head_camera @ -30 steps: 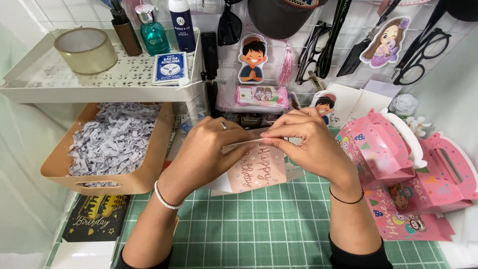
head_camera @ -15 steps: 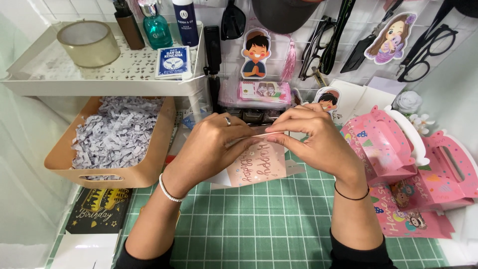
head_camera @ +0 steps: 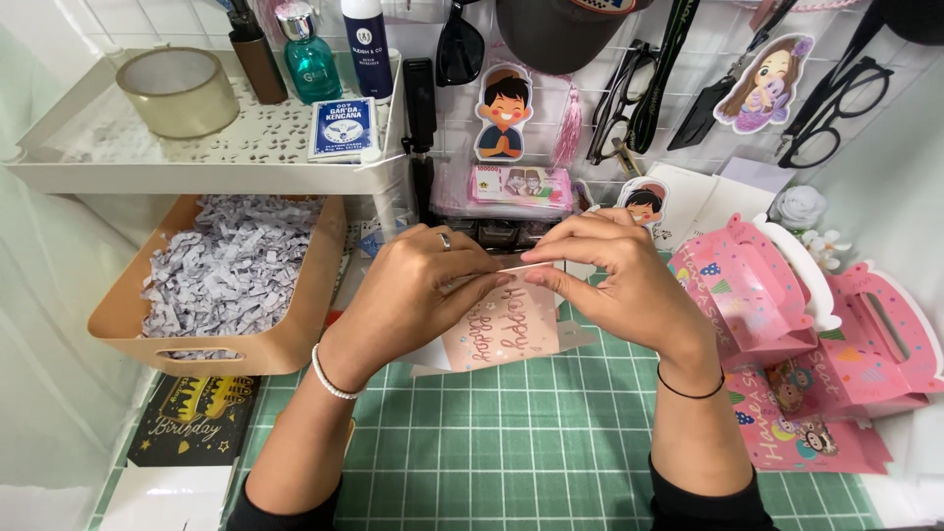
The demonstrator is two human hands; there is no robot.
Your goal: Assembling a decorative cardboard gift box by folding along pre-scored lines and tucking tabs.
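Pink card (head_camera: 506,329) sat above the green mat (head_camera: 551,442), pinched at its top edge by both hands: left hand (head_camera: 413,295) at 9 o'clock, right hand (head_camera: 615,280) at 3. Tray of shreds (head_camera: 226,280) lay farther at 9.

Pretty cramped craft corner: white tiled wall (head_camera: 118,20) behind a white perforated shelf (head_camera: 197,157), green cutting mat (head_camera: 511,442) covering the table, soft even light.

Viewpoint: head camera above the left hand (head_camera: 418,295) and right hand (head_camera: 615,285).
Facing: down and forward, toward the wall beyond the hands.
Nearness: close; hands fill the centre.
Shared views: only one view, no overlap.
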